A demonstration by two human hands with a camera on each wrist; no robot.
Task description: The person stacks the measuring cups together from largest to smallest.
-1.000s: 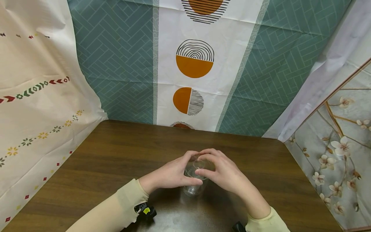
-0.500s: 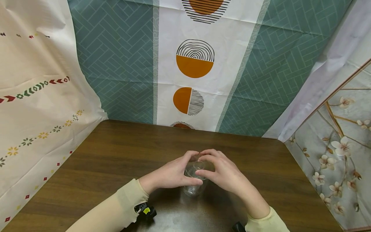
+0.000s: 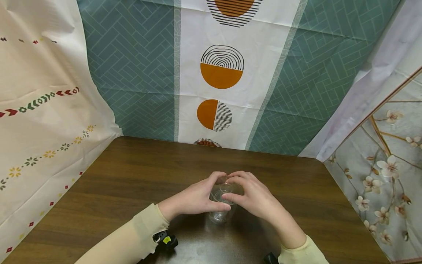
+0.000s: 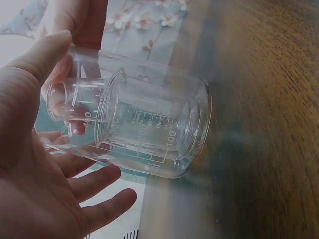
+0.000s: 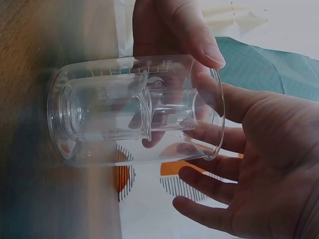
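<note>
Three clear glass beakers sit nested one inside another, upright on the dark wooden table [image 3: 138, 176]. The large outer beaker [image 3: 218, 219] carries white graduation marks. Inside it is a medium beaker [image 5: 104, 107] with a flared rim, and in that a small beaker [image 5: 172, 112] marked 25 ml. My left hand [image 3: 197, 196] curves round the upper part of the large beaker, thumb near its rim and fingers spread along the far side. At the opening, my right hand [image 3: 255, 194] appears to pinch the small beaker's top between thumb and index finger; its other fingers stay outside the glass.
A teal and white patterned cloth [image 3: 132, 73] hangs behind the table's back edge. Cream patterned cloth [image 3: 43, 128] lines the left side, and a floral sheet [image 3: 379, 190] stands at the right. A black wrist camera [image 3: 166, 240] hangs beneath the left sleeve.
</note>
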